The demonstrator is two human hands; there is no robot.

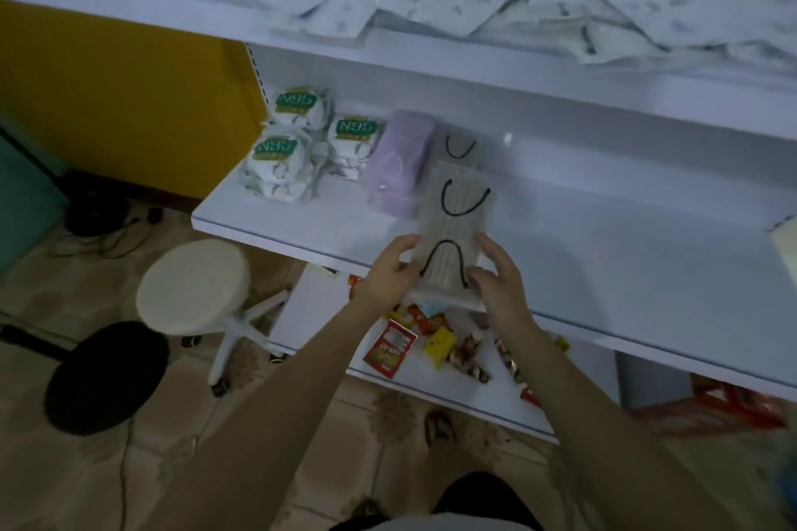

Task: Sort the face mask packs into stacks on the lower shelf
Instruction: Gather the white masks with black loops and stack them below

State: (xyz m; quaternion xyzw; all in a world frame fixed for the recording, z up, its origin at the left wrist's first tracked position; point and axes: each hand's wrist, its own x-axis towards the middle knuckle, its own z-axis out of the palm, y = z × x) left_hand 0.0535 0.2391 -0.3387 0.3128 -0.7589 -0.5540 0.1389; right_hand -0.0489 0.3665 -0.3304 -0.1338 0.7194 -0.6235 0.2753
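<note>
Obs.: both hands are holding one grey mask pack [448, 224], the kind with black ear loops. The left hand [390, 267] is pinching its left long edge and the right hand [496, 272] its right long edge, both at the near end and set only as wide as the pack.

Key relation: the pack is lying straight ahead of the hands, its long axis running away from the person. Its near end is overhanging the front lip of the lower shelf [604, 250]; its far end is reaching toward a second grey pack [459, 147] further back in the same line. Whether the two are touching cannot be told. Neither hand is clearly the nearer. Judgement: a short forward push is looking like what remains.

Neighbours: a lilac mask pack [399, 162] is lying just beside on the left, with stacked N95 packs [297, 103] beyond it.

Surroundings: loose white packs [431, 0] are heaping on the upper shelf [474, 69]. Snack sachets [390, 347] are lying on the bottom shelf [302, 328]. A cream stool [194, 287] and a black stool [105, 375] are standing on the patterned floor [129, 479]. Light is dim.
</note>
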